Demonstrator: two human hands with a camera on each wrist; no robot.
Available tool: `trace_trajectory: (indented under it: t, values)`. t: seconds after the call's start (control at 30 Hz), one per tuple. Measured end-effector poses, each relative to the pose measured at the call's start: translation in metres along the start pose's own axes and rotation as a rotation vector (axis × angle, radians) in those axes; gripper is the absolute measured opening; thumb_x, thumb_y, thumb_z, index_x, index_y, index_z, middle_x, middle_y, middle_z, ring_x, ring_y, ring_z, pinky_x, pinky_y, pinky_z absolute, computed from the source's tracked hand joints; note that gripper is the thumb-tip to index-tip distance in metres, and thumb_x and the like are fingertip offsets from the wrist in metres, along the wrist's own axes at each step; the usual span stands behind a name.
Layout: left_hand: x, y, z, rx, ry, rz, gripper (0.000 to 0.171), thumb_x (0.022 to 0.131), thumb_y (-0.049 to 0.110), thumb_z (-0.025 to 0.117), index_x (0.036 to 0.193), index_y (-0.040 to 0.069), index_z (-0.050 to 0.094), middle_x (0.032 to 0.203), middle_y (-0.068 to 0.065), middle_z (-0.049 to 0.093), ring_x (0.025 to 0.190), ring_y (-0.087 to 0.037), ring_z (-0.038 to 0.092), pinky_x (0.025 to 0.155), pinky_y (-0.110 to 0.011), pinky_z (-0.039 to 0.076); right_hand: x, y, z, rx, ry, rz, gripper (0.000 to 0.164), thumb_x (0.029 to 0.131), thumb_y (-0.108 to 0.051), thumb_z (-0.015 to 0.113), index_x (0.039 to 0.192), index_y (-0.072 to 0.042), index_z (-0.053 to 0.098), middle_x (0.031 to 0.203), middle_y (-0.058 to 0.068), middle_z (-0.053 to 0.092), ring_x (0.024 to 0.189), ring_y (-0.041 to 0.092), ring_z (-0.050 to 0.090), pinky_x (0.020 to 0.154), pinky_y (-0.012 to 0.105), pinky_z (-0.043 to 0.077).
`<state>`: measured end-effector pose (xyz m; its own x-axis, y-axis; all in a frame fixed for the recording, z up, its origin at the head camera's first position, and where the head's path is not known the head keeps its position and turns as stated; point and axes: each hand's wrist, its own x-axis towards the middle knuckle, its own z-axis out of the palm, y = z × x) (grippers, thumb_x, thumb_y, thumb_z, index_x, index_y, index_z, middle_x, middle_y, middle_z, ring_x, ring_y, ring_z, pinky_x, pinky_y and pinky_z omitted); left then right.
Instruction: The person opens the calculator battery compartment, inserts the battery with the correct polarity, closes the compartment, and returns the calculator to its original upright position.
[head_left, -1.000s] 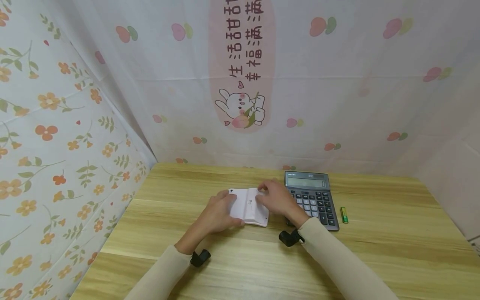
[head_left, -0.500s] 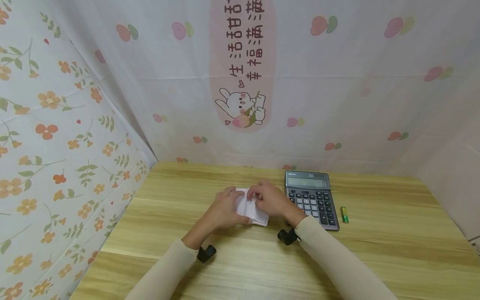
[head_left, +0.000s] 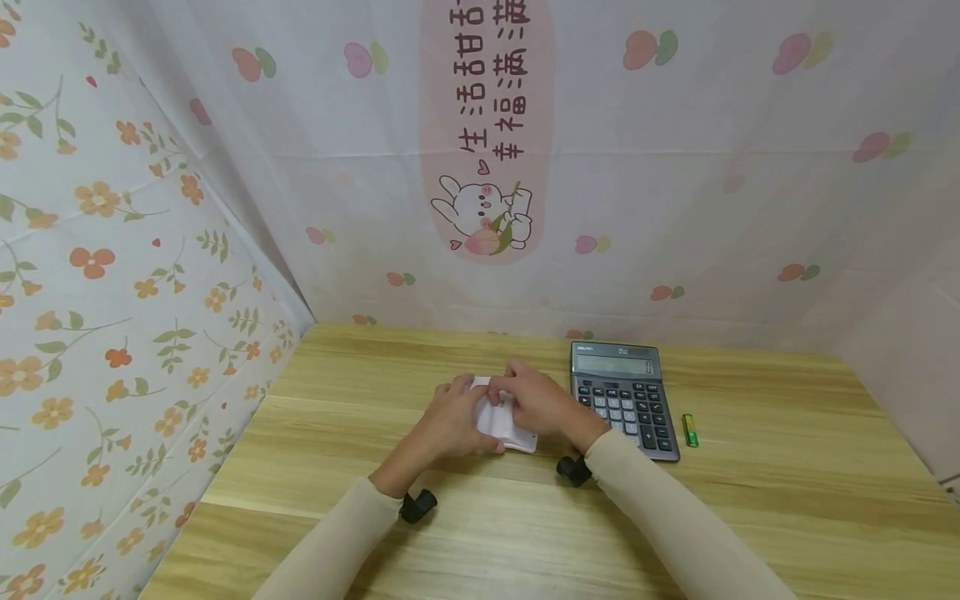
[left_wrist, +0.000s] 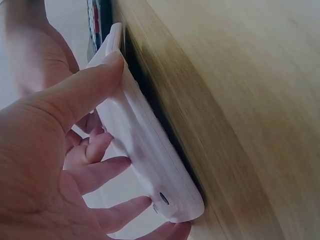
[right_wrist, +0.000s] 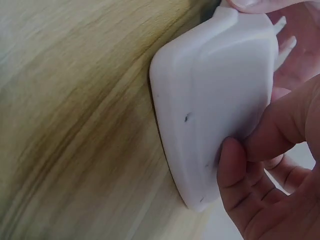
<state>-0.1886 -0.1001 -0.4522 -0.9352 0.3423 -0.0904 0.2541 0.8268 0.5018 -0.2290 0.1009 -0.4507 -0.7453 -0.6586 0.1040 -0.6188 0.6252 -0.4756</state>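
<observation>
While the left hand (head_left: 454,421) grips the white casing (head_left: 494,422) and the right hand (head_left: 543,401) pinches at its ridge (right_wrist: 232,85), it seems light, stiff plastic, best held by its edges.

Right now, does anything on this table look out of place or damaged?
Two small things. A green battery lies loose on the table, right of the calculator, rather than inside a device. And the white device has small dark marks near one edge, possibly scuffs or dirt.
</observation>
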Motion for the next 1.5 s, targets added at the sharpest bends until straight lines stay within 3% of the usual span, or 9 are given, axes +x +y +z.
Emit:
trace_trajectory:
  t: [0.43,0.9,1.17,1.37,1.5]
  values:
    - [0.0,0.0,0.0,0.01,0.005,-0.002,0.089,0.08,0.041,0.1,0.153,0.007,0.062,0.167,-0.027,0.042,0.145,-0.057,0.043,0.109,-0.067,0.047,0.005,-0.001,0.003,-0.033,-0.02,0.016,0.044,0.082,0.021,0.065,0.102,-0.019,0.066,0.103,0.003,0.046,0.086,0.022,0.053,0.069,0.031,0.049]
    - [0.0,0.0,-0.001,0.027,0.0,-0.013,0.088,0.08,0.041,0.1,0.153,0.009,0.062,0.168,-0.027,0.041,0.146,-0.055,0.043,0.111,-0.068,0.046,0.001,0.001,0.002,0.032,0.017,0.027,0.036,0.09,0.014,0.059,0.106,-0.017,0.068,0.11,0.005,0.051,0.087,0.022,0.054,0.072,0.034,0.05]
    - [-0.001,0.001,-0.001,0.026,0.004,-0.012,0.089,0.08,0.042,0.099,0.155,0.012,0.061,0.168,-0.026,0.041,0.146,-0.055,0.043,0.11,-0.068,0.046,-0.006,0.001,-0.004,0.097,-0.01,0.058,0.021,0.097,-0.007,0.07,0.115,-0.018,0.074,0.116,0.005,0.054,0.087,0.018,0.055,0.075,0.036,0.051]
    - [-0.002,0.0,-0.001,0.021,0.012,0.001,0.088,0.08,0.041,0.1,0.154,0.011,0.061,0.168,-0.027,0.041,0.144,-0.056,0.044,0.109,-0.067,0.047,-0.01,0.003,-0.008,0.137,-0.016,0.049,0.026,0.092,-0.016,0.082,0.117,-0.02,0.074,0.115,0.004,0.053,0.089,0.016,0.056,0.075,0.034,0.053]
    - [-0.003,0.0,-0.001,0.019,0.012,0.003,0.088,0.08,0.041,0.1,0.153,0.011,0.062,0.168,-0.027,0.041,0.143,-0.055,0.045,0.107,-0.066,0.049,-0.012,0.005,-0.008,0.143,-0.012,0.048,0.028,0.09,-0.015,0.082,0.116,-0.022,0.074,0.115,0.003,0.053,0.09,0.016,0.057,0.076,0.034,0.053]
